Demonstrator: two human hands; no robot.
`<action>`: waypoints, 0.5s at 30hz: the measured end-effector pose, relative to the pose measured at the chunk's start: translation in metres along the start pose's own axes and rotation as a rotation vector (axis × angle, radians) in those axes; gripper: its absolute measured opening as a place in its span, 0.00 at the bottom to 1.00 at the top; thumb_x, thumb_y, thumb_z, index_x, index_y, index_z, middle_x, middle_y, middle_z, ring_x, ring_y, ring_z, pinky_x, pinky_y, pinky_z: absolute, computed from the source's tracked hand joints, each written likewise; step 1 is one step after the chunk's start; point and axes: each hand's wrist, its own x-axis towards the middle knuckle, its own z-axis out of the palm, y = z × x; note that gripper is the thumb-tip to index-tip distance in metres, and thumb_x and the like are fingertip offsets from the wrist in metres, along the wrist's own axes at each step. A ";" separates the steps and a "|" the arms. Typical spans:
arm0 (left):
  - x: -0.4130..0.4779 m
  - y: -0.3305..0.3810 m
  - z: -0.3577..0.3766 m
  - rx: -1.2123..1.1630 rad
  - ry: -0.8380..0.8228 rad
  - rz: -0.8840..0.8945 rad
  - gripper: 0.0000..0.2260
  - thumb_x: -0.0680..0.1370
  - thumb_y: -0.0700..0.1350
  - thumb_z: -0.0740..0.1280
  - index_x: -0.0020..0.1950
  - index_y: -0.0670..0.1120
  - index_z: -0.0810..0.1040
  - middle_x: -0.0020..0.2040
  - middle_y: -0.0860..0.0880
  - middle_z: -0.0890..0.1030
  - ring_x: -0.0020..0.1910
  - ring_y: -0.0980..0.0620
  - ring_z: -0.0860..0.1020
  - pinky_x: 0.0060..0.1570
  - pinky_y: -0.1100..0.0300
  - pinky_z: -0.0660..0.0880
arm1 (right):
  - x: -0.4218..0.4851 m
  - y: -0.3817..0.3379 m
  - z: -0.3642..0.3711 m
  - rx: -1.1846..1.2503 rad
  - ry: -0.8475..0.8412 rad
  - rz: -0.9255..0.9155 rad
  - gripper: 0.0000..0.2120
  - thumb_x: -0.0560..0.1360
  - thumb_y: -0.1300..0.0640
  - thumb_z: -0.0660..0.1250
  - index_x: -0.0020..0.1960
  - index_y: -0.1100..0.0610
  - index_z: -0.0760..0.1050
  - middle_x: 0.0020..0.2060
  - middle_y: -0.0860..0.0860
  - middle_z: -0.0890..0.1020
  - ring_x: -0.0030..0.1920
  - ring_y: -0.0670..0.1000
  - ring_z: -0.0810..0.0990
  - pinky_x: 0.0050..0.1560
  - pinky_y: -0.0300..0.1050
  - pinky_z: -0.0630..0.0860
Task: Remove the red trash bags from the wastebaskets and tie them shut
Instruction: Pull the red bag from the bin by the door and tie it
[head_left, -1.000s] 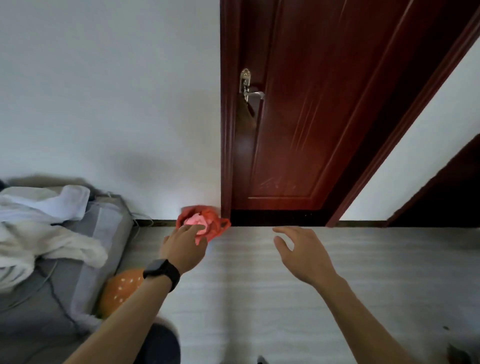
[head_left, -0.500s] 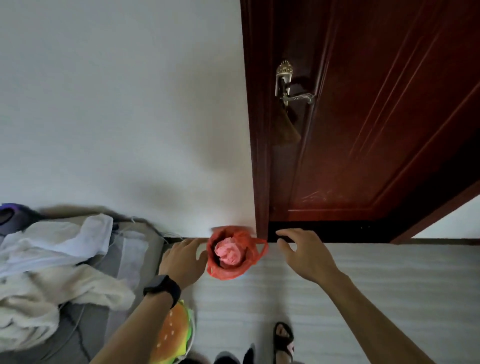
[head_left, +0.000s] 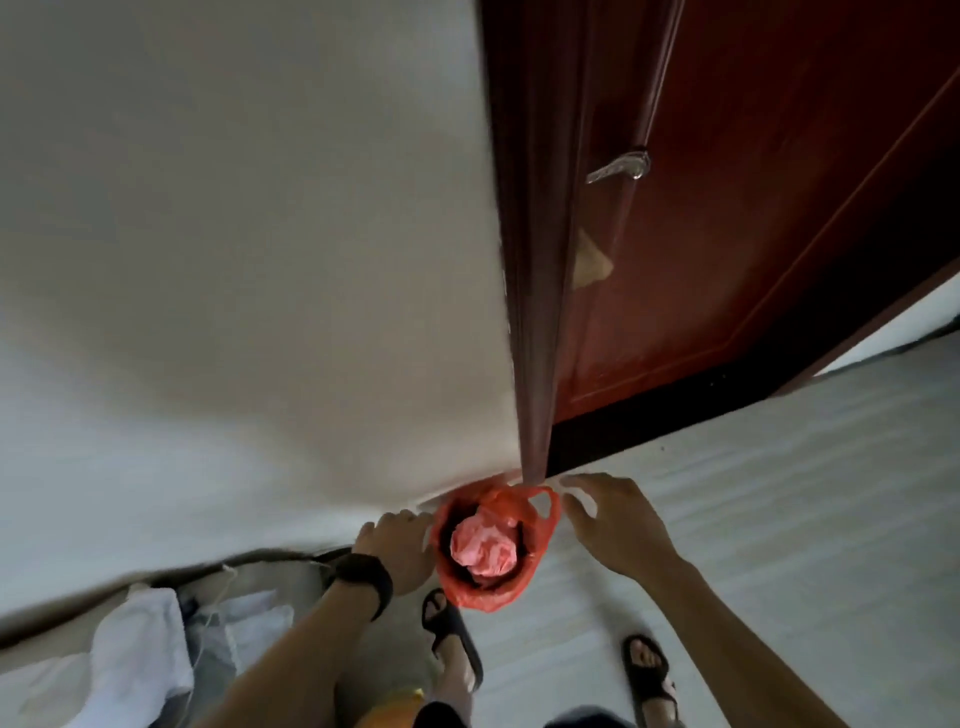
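A small wastebasket lined with a red trash bag (head_left: 540, 535) stands on the floor where the white wall meets the door frame. Crumpled pink paper (head_left: 480, 543) lies inside it. The bag's rim is folded over the basket, with a handle loop sticking up on the right. My left hand (head_left: 400, 551), with a black watch on the wrist, is at the basket's left side, fingers spread along the bag's edge. My right hand (head_left: 608, 525) hovers open just right of the bag, fingers pointing at the handle loop.
A dark red door (head_left: 727, 234) with a metal lever handle (head_left: 618, 169) stands right of the basket. A grey bed with white cloths (head_left: 140, 670) is at lower left. My sandalled feet (head_left: 647, 670) stand on the pale floor below the basket.
I have stepped closer and the view has tilted down, so the basket lies between my hands. Both hands have closed in on the bag's sides.
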 end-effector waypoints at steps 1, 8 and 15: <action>0.021 -0.006 -0.004 0.054 -0.020 0.044 0.22 0.79 0.55 0.56 0.73 0.54 0.65 0.69 0.48 0.72 0.68 0.44 0.71 0.66 0.48 0.67 | 0.009 -0.003 0.012 0.013 0.014 0.043 0.16 0.79 0.46 0.61 0.64 0.45 0.78 0.60 0.47 0.82 0.63 0.54 0.78 0.62 0.53 0.76; 0.116 -0.010 0.007 -0.007 -0.072 0.179 0.21 0.78 0.56 0.55 0.71 0.55 0.69 0.67 0.49 0.75 0.64 0.46 0.74 0.62 0.51 0.71 | 0.054 0.012 0.077 0.082 0.024 0.218 0.16 0.80 0.46 0.60 0.66 0.44 0.76 0.61 0.46 0.82 0.58 0.48 0.81 0.59 0.47 0.78; 0.219 -0.017 0.100 -0.104 -0.129 0.090 0.27 0.74 0.61 0.52 0.70 0.53 0.69 0.67 0.49 0.74 0.64 0.47 0.74 0.61 0.50 0.73 | 0.125 0.088 0.170 0.047 -0.035 0.295 0.17 0.80 0.46 0.58 0.67 0.46 0.75 0.62 0.49 0.81 0.62 0.52 0.78 0.62 0.48 0.75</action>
